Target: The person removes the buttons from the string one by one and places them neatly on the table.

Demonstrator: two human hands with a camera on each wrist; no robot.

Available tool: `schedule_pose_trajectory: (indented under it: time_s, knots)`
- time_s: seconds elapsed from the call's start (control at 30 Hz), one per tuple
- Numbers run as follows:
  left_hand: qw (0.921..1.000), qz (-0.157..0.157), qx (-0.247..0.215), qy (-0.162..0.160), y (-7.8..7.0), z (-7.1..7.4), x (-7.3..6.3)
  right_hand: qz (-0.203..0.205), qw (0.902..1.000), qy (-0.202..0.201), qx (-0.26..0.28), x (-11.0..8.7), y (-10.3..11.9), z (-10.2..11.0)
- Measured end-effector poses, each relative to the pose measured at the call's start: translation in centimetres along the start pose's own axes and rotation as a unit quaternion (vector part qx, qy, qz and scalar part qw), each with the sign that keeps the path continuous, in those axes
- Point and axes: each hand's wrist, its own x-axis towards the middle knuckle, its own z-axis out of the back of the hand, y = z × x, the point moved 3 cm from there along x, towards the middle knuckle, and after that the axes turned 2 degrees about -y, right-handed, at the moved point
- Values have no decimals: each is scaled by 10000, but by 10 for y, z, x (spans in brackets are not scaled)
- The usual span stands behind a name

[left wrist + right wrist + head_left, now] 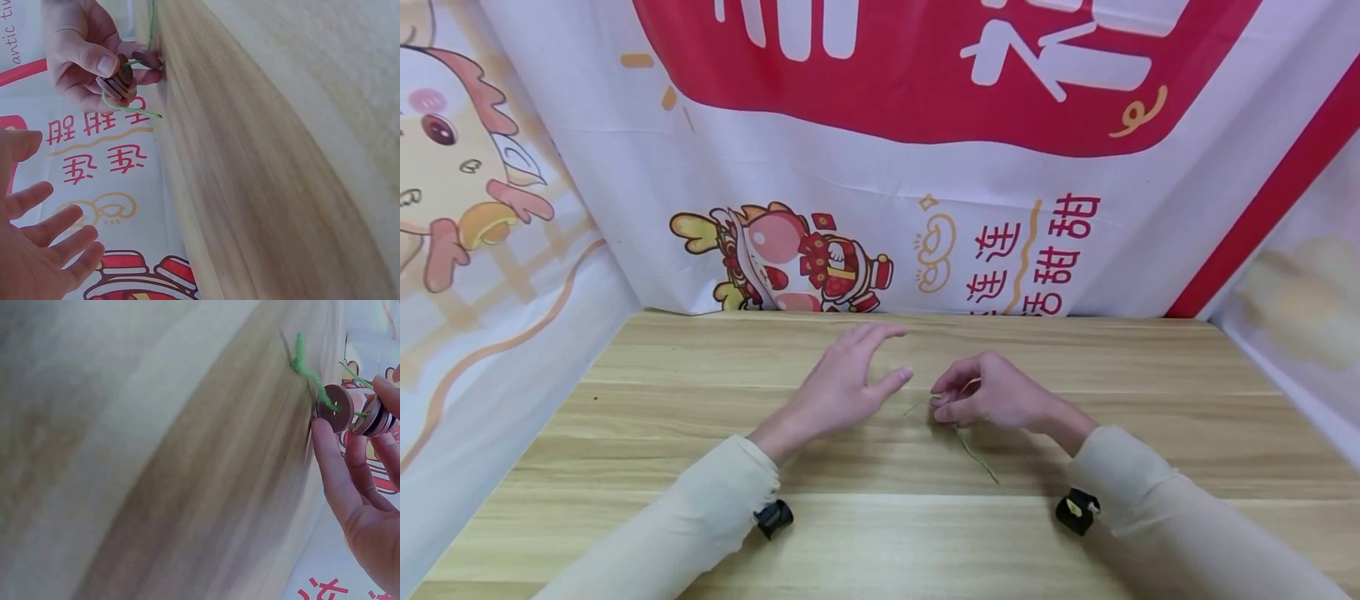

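My right hand (992,392) pinches a small stack of brown buttons (374,417) between thumb and fingers, low over the table. A green string (976,457) runs through the buttons; one end trails toward me and the other sticks out on the left. One more brown button (335,408) sits apart from the stack on the same string, against a fingertip, in the right wrist view. To the left, my left hand (848,375) hovers with fingers spread and holds nothing. In the left wrist view, the stacked buttons (117,81) show past my left hand.
The wooden table (865,533) spans the front. Behind it hangs a white and red printed cloth (880,183), and similar cloth walls (497,275) close in both sides. A black strap piece (773,518) sits at the left wrist, another (1077,511) at the right.
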Motion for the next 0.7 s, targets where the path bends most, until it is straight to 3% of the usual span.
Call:
schedule_pose_trajectory:
  time_s: [0.1,0.27,0.47,0.57,0.7]
  knots:
    - [9999,-72,-91,-91,-1,1,0,-182,9991,56,385,-1,-2,-2]
    - [9979,-376,-417,-336,-4,2,1,-151,9966,110,796,-1,-2,-3]
    - [9890,-759,-1171,-495,-9,1,2,78,9976,3,695,-2,4,2]
    - [9823,-726,-1664,-451,-12,-1,2,159,9980,-46,607,-5,11,6]
    - [9735,-297,-2248,-308,-15,-7,1,264,9979,-82,593,-9,20,11]
